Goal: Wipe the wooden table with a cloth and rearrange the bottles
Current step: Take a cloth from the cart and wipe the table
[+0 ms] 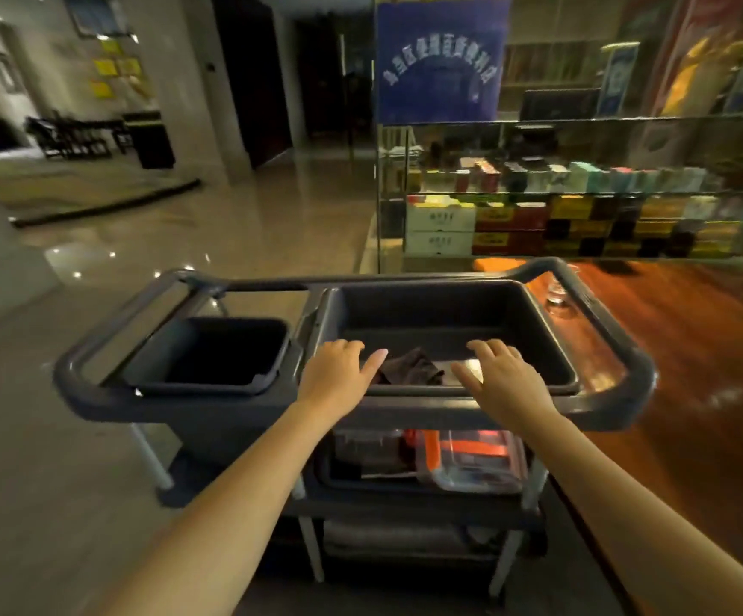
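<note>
Dim lobby with a glossy floor and a glass display case (583, 206), grey service cart (361, 411) beside the wooden table (694, 349), dark cloth (409, 369) lay crumpled in the cart's large tub (445, 313), left hand (338, 371) and right hand (500, 375) hovered over the tub's near rim either side of the cloth, fingers spread, holding nothing, smaller bin (214, 353) left of the tub, a glass (558, 291) stood on the table past the cart.

dark brown cloth (409, 367): crumpled in a heap on the floor of the grey cart tub (538, 331), near its front wall, at 6 o'clock within the tub. wooden surface (694, 349): glossy reddish-brown, at 3 o'clock from the tub. bottles: can't identify any; a clear glass item (558, 292) stands at the surface's far edge.
</note>
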A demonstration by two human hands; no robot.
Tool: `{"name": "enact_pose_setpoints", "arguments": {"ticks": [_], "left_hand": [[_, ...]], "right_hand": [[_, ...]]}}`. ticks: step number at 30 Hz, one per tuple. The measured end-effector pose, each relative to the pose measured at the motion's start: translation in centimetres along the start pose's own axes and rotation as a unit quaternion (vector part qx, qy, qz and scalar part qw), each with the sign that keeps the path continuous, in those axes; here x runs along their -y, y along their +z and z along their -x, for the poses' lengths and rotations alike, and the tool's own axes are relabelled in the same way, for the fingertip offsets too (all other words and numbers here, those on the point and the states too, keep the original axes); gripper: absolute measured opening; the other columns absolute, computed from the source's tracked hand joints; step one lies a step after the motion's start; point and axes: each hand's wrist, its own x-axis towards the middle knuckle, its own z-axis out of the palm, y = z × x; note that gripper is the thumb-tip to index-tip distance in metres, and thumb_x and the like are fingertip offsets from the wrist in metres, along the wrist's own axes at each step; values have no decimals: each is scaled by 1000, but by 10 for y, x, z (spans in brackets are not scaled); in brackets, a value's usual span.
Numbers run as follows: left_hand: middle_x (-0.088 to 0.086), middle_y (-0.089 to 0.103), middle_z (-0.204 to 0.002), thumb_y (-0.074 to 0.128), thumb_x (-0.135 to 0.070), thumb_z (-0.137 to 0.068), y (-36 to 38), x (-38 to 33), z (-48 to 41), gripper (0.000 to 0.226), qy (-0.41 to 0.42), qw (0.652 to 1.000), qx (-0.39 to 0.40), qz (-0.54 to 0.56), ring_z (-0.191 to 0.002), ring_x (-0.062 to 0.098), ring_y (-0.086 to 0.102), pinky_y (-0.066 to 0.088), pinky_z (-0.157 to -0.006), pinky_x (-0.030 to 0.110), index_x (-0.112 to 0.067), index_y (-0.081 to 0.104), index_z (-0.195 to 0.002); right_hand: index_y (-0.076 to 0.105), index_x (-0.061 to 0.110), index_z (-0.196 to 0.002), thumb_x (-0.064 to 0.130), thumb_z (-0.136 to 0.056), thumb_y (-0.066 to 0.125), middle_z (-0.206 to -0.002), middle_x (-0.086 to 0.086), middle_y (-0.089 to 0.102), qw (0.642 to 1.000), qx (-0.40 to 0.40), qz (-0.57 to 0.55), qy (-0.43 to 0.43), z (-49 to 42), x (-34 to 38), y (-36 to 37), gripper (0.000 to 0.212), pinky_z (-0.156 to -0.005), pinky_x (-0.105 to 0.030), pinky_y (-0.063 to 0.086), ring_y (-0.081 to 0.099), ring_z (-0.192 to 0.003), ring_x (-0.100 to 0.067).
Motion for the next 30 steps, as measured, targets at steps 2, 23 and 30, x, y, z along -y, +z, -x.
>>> {"name": "enact_pose_setpoints", "arguments": {"ticks": [2,23,30], "left_hand": [[6,67,-97,33,-54,-93,2,15,-13,52,-7,1000,1,14,-93,26,62,49,-72,38,-13,65,-94],[14,41,-141,59,-43,-85,158,54,-183,76,-54,943,328,3,-124,34,45,43,-100,44,-24,16,-145],[16,27,-149,64,-39,-83,231,56,-213,87,-55,894,443,-39,-136,35,27,32,-111,44,-15,10,-147]], "right_hand": [[40,19,-132,52,-91,42,-133,-8,52,1000,19,-15,-9,-26,9,17,53,-91,-45,49,50,-119,-28],[31,18,-137,36,-87,57,-139,-10,39,936,339,55,-76,-224,-37,194,60,-99,-46,41,36,-125,-32],[10,25,-147,25,-86,61,-158,-2,7,914,386,99,-75,-250,-62,241,80,-109,-49,33,21,-137,-35]]}}
